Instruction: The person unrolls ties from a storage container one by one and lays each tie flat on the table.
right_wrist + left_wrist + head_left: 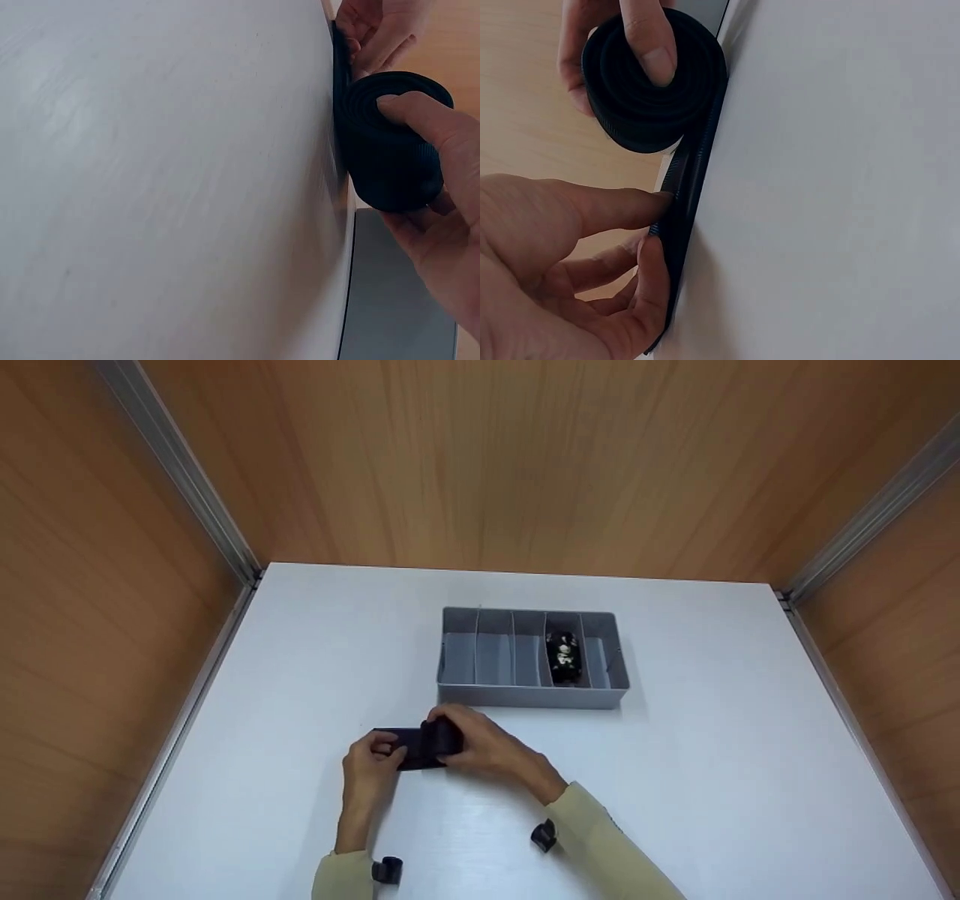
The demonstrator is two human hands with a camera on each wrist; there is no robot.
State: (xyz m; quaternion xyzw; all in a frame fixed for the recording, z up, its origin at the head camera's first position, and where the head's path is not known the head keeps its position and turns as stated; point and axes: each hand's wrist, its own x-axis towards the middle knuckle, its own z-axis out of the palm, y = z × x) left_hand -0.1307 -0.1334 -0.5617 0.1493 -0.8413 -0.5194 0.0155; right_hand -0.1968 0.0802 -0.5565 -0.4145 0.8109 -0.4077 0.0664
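A dark navy necktie [409,745] lies on the white table, its right part wound into a thick roll [656,112] and its left part flat. My right hand [484,742] grips the roll, with the thumb on its coiled side and the fingers round the far side, as the right wrist view shows. At the flat end, my left hand [367,769] pinches the near edge of the fabric between thumb and fingers. Just behind the hands stands a grey tray [532,697] split into several compartments. A black roll with a gold pattern [564,657] sits in its second compartment from the right.
White tabletop [750,750] spreads round the tray and hands. Wooden panels [525,465] close off the back and both sides, with metal rails [191,472] at the corners. Small black wrist devices [388,871] are on both sleeves.
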